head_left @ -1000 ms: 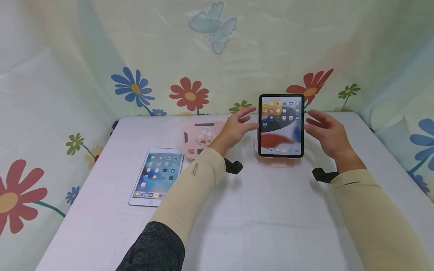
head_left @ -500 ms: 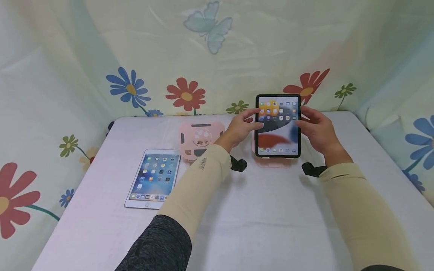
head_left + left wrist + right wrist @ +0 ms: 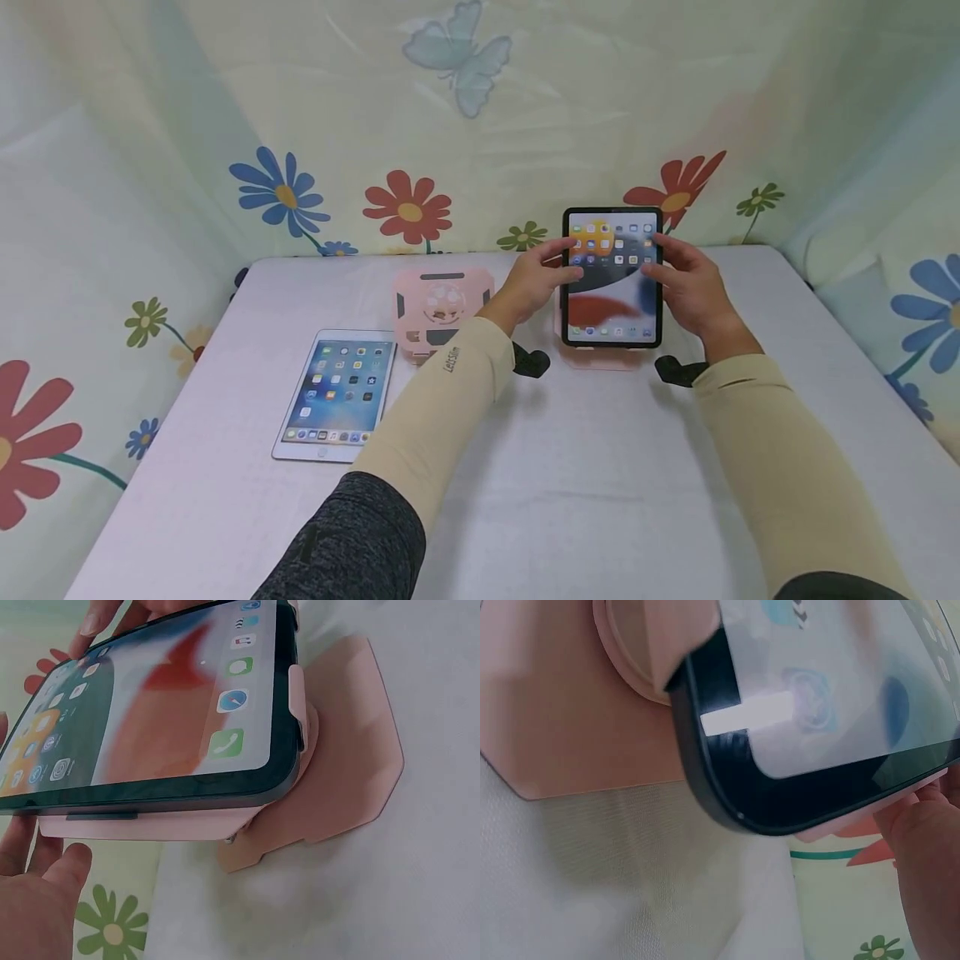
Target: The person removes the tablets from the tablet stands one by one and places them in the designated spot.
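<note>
A black-framed tablet (image 3: 612, 304) leans upright, its screen lit with app icons, on a pink tablet stand (image 3: 602, 359) at the back right. My left hand (image 3: 525, 285) grips its left side, with thumb and index fingertips over the screen's edge and other fingers going behind. On the opposite side, my right hand (image 3: 696, 292) holds the right edge in the same way. In the left wrist view, a small pink lip of the stand (image 3: 352, 735) hooks over the tablet's lower edge. The right wrist view shows a bottom corner of the tablet (image 3: 727, 780) above the stand's base (image 3: 562, 712).
A white tablet (image 3: 337, 387) with a lit screen lies flat on the left, partly covered by my left sleeve (image 3: 442, 408). Behind it stands a second pink stand (image 3: 412, 310) with a round cut-out. A flowered curtain (image 3: 555, 125) hangs along the table's back edge.
Both hands have closed in from beside the tablet to grip its two sides, the right one moving left. The tablet stays on its stand; the view has shifted slightly.
</note>
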`<state>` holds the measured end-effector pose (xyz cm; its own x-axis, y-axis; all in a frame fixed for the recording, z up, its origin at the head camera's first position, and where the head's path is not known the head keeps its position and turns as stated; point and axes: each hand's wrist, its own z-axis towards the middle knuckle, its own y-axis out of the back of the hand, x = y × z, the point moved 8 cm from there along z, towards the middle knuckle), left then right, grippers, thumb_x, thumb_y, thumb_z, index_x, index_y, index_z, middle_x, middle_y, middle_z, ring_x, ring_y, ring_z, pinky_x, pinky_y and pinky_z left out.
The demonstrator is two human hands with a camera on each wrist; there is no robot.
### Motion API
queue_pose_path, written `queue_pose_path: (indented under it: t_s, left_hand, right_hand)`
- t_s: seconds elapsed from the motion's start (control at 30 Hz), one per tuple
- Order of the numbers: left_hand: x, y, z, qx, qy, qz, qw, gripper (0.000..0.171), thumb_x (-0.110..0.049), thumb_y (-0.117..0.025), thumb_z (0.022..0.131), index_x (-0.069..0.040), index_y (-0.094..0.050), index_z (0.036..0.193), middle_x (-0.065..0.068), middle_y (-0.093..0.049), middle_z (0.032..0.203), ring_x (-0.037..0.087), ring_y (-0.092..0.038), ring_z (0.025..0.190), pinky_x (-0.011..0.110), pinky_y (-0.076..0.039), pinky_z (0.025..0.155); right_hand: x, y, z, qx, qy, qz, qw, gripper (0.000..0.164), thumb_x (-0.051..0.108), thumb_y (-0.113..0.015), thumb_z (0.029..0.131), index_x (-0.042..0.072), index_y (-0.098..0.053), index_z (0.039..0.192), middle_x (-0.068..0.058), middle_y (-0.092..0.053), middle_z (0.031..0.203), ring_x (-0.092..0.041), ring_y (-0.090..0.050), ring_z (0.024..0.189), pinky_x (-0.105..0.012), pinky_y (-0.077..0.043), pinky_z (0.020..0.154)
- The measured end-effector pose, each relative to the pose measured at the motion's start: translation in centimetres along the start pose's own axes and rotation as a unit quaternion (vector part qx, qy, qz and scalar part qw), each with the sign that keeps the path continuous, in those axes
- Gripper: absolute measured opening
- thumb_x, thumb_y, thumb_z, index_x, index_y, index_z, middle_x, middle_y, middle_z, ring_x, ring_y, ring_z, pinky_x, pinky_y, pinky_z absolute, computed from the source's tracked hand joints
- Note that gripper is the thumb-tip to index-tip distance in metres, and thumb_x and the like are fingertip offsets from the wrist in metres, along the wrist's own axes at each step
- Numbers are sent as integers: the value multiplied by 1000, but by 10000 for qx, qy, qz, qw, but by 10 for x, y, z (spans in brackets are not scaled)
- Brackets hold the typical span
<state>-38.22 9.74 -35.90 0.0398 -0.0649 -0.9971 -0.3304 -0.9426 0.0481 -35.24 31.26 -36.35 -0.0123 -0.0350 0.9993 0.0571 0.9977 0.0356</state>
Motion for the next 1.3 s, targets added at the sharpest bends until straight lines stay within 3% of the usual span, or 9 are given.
queue_pose_path:
  t_s: [0.33, 0.57, 0.8, 0.87, 1.0, 1.1, 1.3]
  left_hand:
    - [1, 1, 3, -186, 166, 14, 9997, 50, -14, -73, 93, -22, -60, 141, 1, -61, 129, 13, -59, 113, 29, -50, 97]
    - [0, 0, 5, -167, 186, 72, 9997, 51, -17, -73, 93, -23, -59, 142, 0, -62, 128, 12, -58, 113, 30, -49, 99]
    - [0, 4, 5, -163, 127, 72, 9998, 48, -16, -74, 93, -21, -62, 139, -1, -63, 125, 12, -58, 111, 29, -49, 99]
    - [-2, 5, 5, -135, 81, 112, 9998, 48, -16, -74, 93, -20, -62, 139, -1, -63, 125, 12, -58, 111, 28, -49, 98]
    - [-7, 7, 4, -71, -150, 216, 9996, 47, -14, -74, 93, -18, -63, 138, 1, -64, 125, 12, -59, 112, 25, -47, 98]
    - [-9, 8, 3, -32, -217, 203, 9996, 46, -12, -73, 93, -16, -63, 138, 2, -64, 127, 12, -59, 113, 24, -46, 98]
    - [-11, 10, 0, -14, -143, 101, 9998, 45, -12, -72, 94, -17, -63, 137, 1, -61, 126, 13, -57, 112, 24, -48, 96]
  right_hand:
    - [4, 3, 2, -146, 61, -27, 9999, 63, 21, -65, 99, 17, -37, 156, 1, -42, 130, -18, -40, 122, -46, -27, 117]
    - [8, 5, 4, -245, 95, 243, 9994, 60, 20, -68, 97, 15, -44, 152, 2, -43, 119, -14, -45, 113, -38, -34, 112]
    - [8, 3, 3, -214, 173, 837, 9961, 44, 12, -70, 95, 15, -57, 137, 1, -47, 117, -12, -48, 108, -24, -41, 91]
    - [10, 3, 3, -226, 203, 819, 9962, 43, 11, -70, 95, 15, -58, 136, 0, -47, 117, -13, -48, 107, -23, -41, 94]
    - [15, 5, 2, -378, 252, -58, 9990, 49, 19, -68, 97, 14, -53, 143, 2, -47, 118, -14, -46, 110, -33, -33, 113]
    - [19, 5, 0, -494, 272, -724, 9958, 54, 25, -66, 98, 12, -49, 147, 4, -47, 119, -14, -45, 112, -42, -25, 118]
    - [25, 4, -2, -520, 408, -930, 9935, 54, 24, -65, 99, 11, -48, 148, 5, -48, 119, -15, -46, 111, -41, -30, 116]
